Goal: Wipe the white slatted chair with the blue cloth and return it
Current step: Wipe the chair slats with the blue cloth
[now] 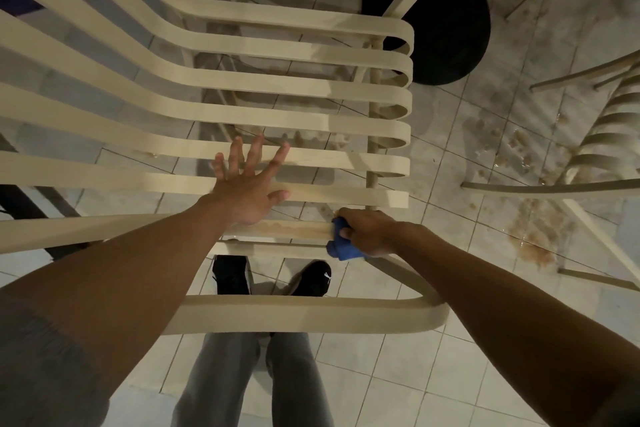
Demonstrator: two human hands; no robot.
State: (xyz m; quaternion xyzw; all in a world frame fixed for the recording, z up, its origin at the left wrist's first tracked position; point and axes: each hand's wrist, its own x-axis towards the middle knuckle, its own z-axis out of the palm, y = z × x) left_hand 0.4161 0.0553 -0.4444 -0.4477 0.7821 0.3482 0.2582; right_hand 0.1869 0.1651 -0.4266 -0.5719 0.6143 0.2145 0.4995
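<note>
Right fingers: curled tight round the blue cloth (341, 248), a bunched wad that sticks out toward the left of the right hand (367, 230).
Left fingers: spread wide and straight (254, 152), holding nothing; the left hand (247, 191) lies palm-down across the slats, apparently bracing the seat.
Cloth position: pressed on a near slat of the white slatted chair (277, 94), close to the slat's right end.
Key relation: a brownish stain (284, 228) runs along that same slat, directly left of the cloth and between the two hands; the heel of the left hand sits just at its left end.
Slat axis: left to right across the view, so the coming stroke probably runs leftward along the slat.
Nearer hand: the right, and it already has the cloth.
Chair look: cream-white curved slats with open gaps, looped at their right ends; the farther slats look smoother, with faint shading.
Progress, as a judgement: wiping is under way and the return is not yet due.
Below: tiled floor (398, 381) with brown blotches to the right, and black shoes (311, 279) seen through the gaps.
Beyond: a black round base (450, 28) and a second chair (602, 135) at the right.
</note>
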